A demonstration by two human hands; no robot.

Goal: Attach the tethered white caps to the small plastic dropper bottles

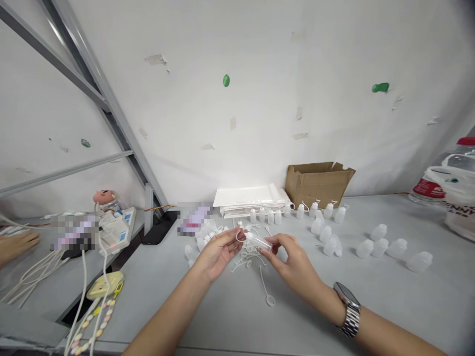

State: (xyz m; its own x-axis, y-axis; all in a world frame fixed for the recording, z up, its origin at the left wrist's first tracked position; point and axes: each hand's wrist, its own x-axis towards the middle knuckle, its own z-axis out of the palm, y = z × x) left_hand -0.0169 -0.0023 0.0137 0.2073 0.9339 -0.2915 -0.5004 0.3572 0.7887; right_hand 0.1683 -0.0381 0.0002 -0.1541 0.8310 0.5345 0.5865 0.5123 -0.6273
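A small translucent plastic bottle (261,242) lies tilted between my hands, its neck pointing to the left. My right hand (293,258) grips it near the base with thumb and fingers. At the neck end, my left hand (218,252) pinches a small white cap (240,225), and a thin strap loops between cap and neck. White ring-ended straps (270,299) are scattered on the table beneath my hands. A heap of white caps (208,230) sits behind my left hand, partly hidden by it.
Capped bottles (300,211) stand in a row before a cardboard box (319,185) and stacked white sheets (252,198). Loose uncapped bottles (419,262) are at right, near a large jug (426,188). Another person's hand (18,246), cables and a power strip (117,232) are left.
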